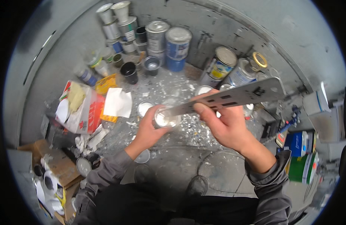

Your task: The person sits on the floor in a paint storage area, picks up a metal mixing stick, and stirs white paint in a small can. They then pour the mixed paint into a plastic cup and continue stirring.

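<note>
My left hand (149,129) is wrapped round a clear cup (167,119) with whitish contents, above the paint-spattered bench. In my right hand (227,123) is a long, flat metal mixing stick (236,94) with dark cut-outs, the thumb lying along it. The stick slopes down to the left, and its lower end reaches into the cup. A round lid or dish with white in it (145,108) lies just beyond my left hand. Behind my right hand are more round white-topped containers (204,90), partly hidden by the stick.
Paint cans (178,48) stand along the back wall, with more cans (222,62) to the right. Black cups (129,73) stand at the back left. A red and white box (82,112) and white paper (118,102) lie left. Below left is an open cardboard box (58,165).
</note>
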The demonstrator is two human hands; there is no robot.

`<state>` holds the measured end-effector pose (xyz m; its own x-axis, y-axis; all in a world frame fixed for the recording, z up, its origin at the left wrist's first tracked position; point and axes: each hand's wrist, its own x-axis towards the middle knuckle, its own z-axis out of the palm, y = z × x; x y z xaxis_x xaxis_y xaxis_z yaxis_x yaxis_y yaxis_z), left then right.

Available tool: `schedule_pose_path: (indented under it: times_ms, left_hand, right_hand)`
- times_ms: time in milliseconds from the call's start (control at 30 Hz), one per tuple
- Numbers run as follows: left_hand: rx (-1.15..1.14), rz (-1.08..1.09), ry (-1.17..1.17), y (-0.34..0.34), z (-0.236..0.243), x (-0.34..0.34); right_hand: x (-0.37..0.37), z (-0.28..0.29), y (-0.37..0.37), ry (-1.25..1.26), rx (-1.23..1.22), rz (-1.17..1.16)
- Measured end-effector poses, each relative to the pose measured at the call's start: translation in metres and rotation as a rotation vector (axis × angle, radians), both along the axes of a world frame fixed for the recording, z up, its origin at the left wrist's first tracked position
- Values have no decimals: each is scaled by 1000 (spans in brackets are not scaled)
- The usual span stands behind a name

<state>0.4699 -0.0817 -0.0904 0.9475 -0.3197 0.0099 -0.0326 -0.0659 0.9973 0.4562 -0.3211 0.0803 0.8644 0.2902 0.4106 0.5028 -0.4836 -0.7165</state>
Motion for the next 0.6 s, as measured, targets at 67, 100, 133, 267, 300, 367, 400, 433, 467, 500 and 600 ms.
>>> schedule_pose_path:
  times_ms: [67,100,133,267,300,367,400,433,467,500,600]
  left_hand:
    - [-83,-52,31,-14,9,5]
    - [-58,-83,4,-21,14,5]
    - [-47,-138,9,-29,21,6]
    - [-177,-439,157,-78,43,12]
    - [-187,-519,168,-91,49,14]
    - [-152,-759,174,-117,61,20]
    - [-146,-875,177,-130,68,21]
    - [-110,-986,151,-144,76,22]
    - [-78,-1072,179,-158,84,20]
    - [-44,-1155,202,-172,93,15]
    - [-74,-1379,274,-216,116,-10]
  right_hand:
    - [-7,4,-3,69,-41,-54]
    - [-9,5,-7,62,-77,-102]
    - [-12,8,-12,44,-113,-151]
    - [-38,35,-43,-1,-12,-344]
    - [-48,45,-52,64,-32,-419]
    - [-73,68,-70,165,-57,-531]
    - [-84,77,-77,240,-73,-637]
    - [-97,87,-84,277,-90,-705]
    - [-110,97,-90,309,-108,-770]
    - [-125,106,-95,341,-47,-828]
    - [-168,120,-120,461,68,-1009]
